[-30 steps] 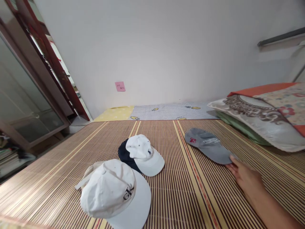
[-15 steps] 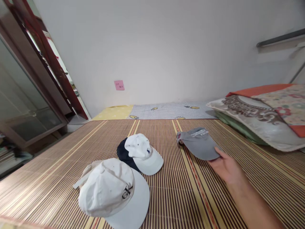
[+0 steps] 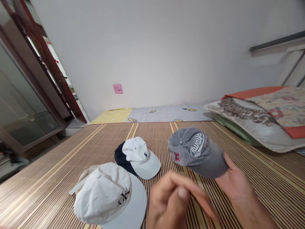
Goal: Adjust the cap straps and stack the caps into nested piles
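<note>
A grey baseball cap (image 3: 188,146) with white lettering and a small red patch is in my right hand (image 3: 234,181), which pinches its brim at the right side. The cap's crown faces up toward me. In the lower middle, my left hand (image 3: 175,200) is raised in front of the mat, slightly blurred, with fingers partly bent and nothing in them. It is near the grey cap but apart from it. Left of it sits a white cap with black CK letters (image 3: 105,194). Behind that, a smaller white cap (image 3: 139,156) overlaps a dark navy cap (image 3: 121,157).
All the caps rest on or above a striped bamboo mat (image 3: 78,152). Cushions (image 3: 257,121) are stacked at the right edge. A checked cloth (image 3: 164,114) lies along the wall, with a pink note (image 3: 118,88) above. A glass-fronted cabinet (image 3: 28,105) stands at left.
My left hand has come into view from below. My right hand has turned the grey cap so its crown and lettering show, and brought it slightly nearer.
</note>
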`<state>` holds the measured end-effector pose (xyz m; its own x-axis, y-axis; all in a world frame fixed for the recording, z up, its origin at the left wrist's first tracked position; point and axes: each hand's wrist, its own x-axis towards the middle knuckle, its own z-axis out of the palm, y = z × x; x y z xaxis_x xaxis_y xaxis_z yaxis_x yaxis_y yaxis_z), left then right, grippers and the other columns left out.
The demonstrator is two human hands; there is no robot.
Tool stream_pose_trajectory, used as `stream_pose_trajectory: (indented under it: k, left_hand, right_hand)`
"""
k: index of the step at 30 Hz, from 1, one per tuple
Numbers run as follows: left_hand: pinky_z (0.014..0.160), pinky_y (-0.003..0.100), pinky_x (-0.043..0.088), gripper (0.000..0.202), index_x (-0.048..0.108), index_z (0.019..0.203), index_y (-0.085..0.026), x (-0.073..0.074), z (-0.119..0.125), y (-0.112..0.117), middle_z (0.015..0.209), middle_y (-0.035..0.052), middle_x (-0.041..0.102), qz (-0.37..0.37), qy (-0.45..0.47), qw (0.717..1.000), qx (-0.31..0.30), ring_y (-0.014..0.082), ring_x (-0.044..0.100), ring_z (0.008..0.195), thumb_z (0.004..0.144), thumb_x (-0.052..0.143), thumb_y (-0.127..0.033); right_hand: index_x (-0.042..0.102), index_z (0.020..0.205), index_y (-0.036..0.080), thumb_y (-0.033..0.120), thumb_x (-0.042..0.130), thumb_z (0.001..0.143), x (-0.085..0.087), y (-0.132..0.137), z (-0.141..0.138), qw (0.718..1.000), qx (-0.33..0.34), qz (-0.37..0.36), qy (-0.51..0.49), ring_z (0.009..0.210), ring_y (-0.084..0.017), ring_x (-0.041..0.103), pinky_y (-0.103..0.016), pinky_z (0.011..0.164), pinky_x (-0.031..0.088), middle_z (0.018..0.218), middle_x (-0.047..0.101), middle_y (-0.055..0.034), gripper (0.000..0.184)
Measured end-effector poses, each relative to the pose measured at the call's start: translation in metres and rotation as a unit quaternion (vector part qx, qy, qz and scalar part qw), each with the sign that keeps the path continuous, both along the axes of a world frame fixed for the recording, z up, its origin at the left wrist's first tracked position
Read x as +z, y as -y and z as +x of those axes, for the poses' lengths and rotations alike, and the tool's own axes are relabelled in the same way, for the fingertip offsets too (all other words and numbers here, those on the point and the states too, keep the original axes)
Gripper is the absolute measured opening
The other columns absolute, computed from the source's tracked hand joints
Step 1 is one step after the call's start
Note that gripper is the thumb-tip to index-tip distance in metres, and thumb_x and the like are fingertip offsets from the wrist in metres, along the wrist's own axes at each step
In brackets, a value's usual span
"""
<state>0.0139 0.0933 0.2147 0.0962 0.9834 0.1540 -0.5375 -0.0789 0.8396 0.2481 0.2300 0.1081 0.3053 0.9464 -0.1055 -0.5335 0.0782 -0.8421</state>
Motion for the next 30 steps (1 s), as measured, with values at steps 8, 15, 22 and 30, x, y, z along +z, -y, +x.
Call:
stream_pose_trajectory:
  k: [8, 15, 22, 30]
  left_hand:
    - [0.067, 0.029, 0.043, 0.04, 0.077, 0.092, -0.013, -0.067, 0.027, -0.065, 0.069, 0.0031, 0.066, -0.012, -0.281, 0.939, -0.198, 0.0156, 0.058, 0.065, 0.092, 0.068, -0.052]
    - [0.11, 0.038, 0.047, 0.038, 0.078, 0.12, -0.025, -0.075, 0.032, -0.08, 0.136, 0.0088, 0.072, -0.081, 0.171, 0.979, -0.08, 0.0248, 0.061, 0.132, 0.099, 0.063, -0.052]
    - [0.128, 0.046, 0.032, 0.04, 0.073, 0.133, -0.029, -0.049, 0.008, -0.08, 0.148, 0.0057, 0.067, -0.037, 0.322, 0.946, -0.014, 0.0246, 0.049, 0.149, 0.109, 0.044, -0.041]
    - [0.116, 0.04, 0.047, 0.024, 0.08, 0.116, -0.023, -0.043, 0.006, -0.071, 0.122, 0.008, 0.08, -0.085, 0.236, 0.962, 0.108, 0.0248, 0.068, 0.126, 0.097, 0.066, -0.027]
  right_hand:
    - [0.076, 0.121, 0.02, 0.038, 0.067, 0.095, 0.028, 0.021, -0.007, 0.989, -0.015, -0.073, -0.125, 0.125, -0.03, 0.071, -0.045, 0.103, 0.062, 0.12, 0.082, -0.0105, 0.033]
    - [0.081, 0.104, 0.018, 0.033, 0.069, 0.094, 0.039, 0.026, -0.014, 0.976, 0.027, -0.081, -0.198, 0.127, -0.03, 0.07, -0.046, 0.109, 0.057, 0.115, 0.083, -0.012, 0.022]
    - [0.083, 0.094, 0.017, 0.037, 0.099, 0.065, -0.005, 0.015, -0.006, 0.987, 0.108, -0.03, -0.115, 0.124, -0.033, 0.071, -0.043, 0.109, 0.057, 0.105, 0.085, -0.0111, 0.039]
    - [0.082, 0.093, 0.025, 0.047, 0.098, 0.065, 0.0, 0.02, -0.006, 0.984, 0.171, 0.03, -0.026, 0.123, -0.034, 0.071, -0.048, 0.105, 0.057, 0.109, 0.084, -0.0088, 0.039]
